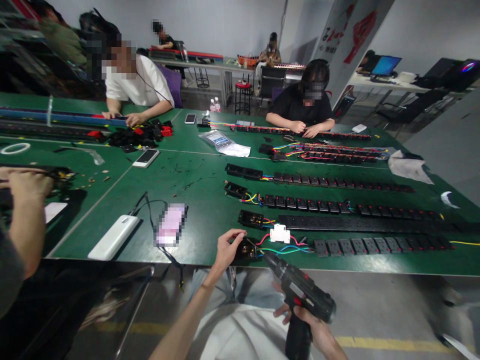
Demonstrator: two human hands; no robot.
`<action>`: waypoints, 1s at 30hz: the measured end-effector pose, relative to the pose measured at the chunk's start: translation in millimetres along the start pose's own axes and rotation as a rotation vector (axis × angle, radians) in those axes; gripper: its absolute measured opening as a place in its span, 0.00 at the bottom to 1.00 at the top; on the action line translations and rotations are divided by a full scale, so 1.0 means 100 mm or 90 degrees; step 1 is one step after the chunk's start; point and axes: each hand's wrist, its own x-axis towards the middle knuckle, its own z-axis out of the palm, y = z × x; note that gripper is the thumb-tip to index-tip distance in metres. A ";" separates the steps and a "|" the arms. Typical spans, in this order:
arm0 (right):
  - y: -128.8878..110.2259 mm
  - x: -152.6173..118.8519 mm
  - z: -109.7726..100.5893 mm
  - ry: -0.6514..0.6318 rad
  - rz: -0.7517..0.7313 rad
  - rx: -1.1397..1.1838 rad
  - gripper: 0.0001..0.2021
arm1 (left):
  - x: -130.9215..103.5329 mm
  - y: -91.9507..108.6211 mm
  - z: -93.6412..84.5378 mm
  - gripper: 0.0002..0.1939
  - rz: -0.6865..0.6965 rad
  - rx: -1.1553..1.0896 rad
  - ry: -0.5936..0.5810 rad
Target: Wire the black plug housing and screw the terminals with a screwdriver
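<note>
My right hand [300, 315] is wrapped round the handle of a black cordless drill [303, 290], whose front end points up and left at the table edge. My left hand [228, 247] is beside a small black housing [246, 249], thumb and forefinger brought together over it; what they hold, if anything, is too small to name. Red, green and blue wires run from the housing to a white breaker-like module [280, 233] and to a long black socket strip [378, 245]. Another dark strip [337, 223] lies just behind it.
More socket strips [307, 204] lie farther back on the green table [187, 175]. A white power bank [113, 237] and a phone [171, 225] are to the left. Other people sit across the table, and a person's arm [28, 215] reaches in at the left.
</note>
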 end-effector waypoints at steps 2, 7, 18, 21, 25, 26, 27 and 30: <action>0.02 0.01 0.02 0.002 -0.011 0.017 0.27 | 0.00 0.00 0.00 0.13 0.003 0.003 -0.002; 0.04 0.03 0.06 0.011 -0.025 0.053 0.27 | -0.01 0.03 -0.02 0.12 0.019 0.019 -0.018; -0.03 0.03 0.09 -0.008 -0.009 0.046 0.28 | -0.01 0.04 -0.03 0.13 0.026 0.025 -0.006; -0.03 0.03 0.10 -0.011 -0.008 0.047 0.26 | 0.00 0.04 -0.03 0.13 0.033 0.025 -0.012; -0.02 0.04 0.14 0.007 0.001 0.069 0.25 | 0.01 0.03 -0.03 0.13 0.037 0.017 -0.012; -0.02 0.04 0.15 0.013 0.007 0.084 0.25 | 0.01 0.02 -0.03 0.13 0.037 0.013 -0.010; -0.03 0.05 0.16 0.019 0.016 0.102 0.24 | 0.01 0.02 -0.04 0.12 0.037 0.008 -0.008; -0.05 0.06 0.20 0.030 0.056 0.162 0.24 | 0.02 0.02 -0.06 0.11 0.043 0.001 -0.022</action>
